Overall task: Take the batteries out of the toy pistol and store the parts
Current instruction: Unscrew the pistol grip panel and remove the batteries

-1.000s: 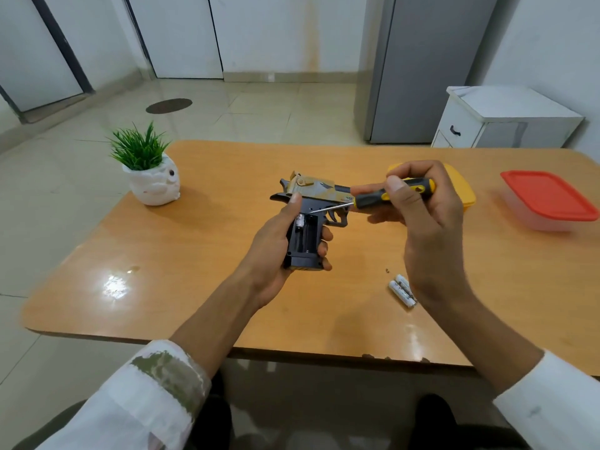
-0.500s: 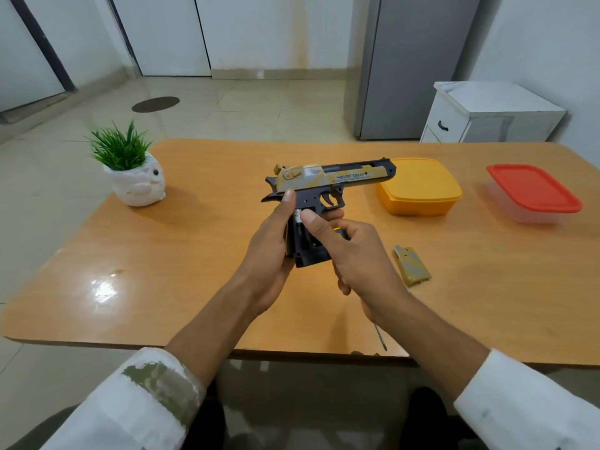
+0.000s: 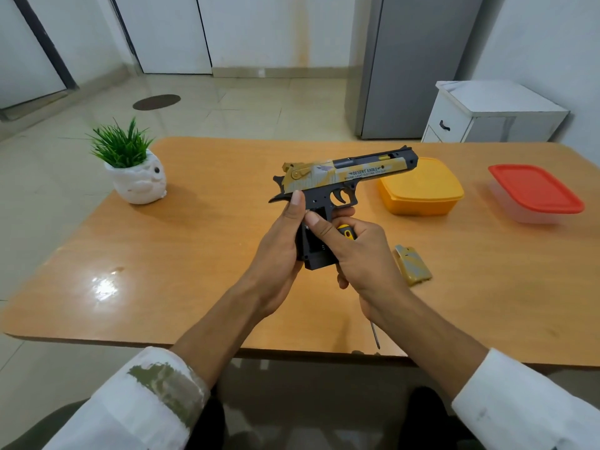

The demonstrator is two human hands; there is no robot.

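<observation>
A tan-and-black toy pistol [image 3: 344, 177] is held upright over the table, barrel pointing right. My left hand [image 3: 279, 248] grips its black handle from the left, thumb up by the hammer. My right hand [image 3: 360, 254] holds a yellow-and-black screwdriver [image 3: 347, 233] in its curled fingers, the metal shaft sticking out below the wrist, while its forefinger touches the open battery bay in the handle. The tan battery cover [image 3: 412, 264] lies on the table just right of my right hand. No battery shows; the hands hide the bay and the table behind them.
A yellow lidded box [image 3: 422, 190] and a clear box with a red lid [image 3: 535, 193] stand at the back right of the wooden table [image 3: 162, 254]. A small plant in a white pot [image 3: 133, 170] stands at the back left. A white cabinet and a grey fridge are beyond.
A second ago my right hand held the screwdriver tip at the handle; it has since turned the tool down into its palm and put a forefinger to the battery bay. The two batteries on the table are now hidden.
</observation>
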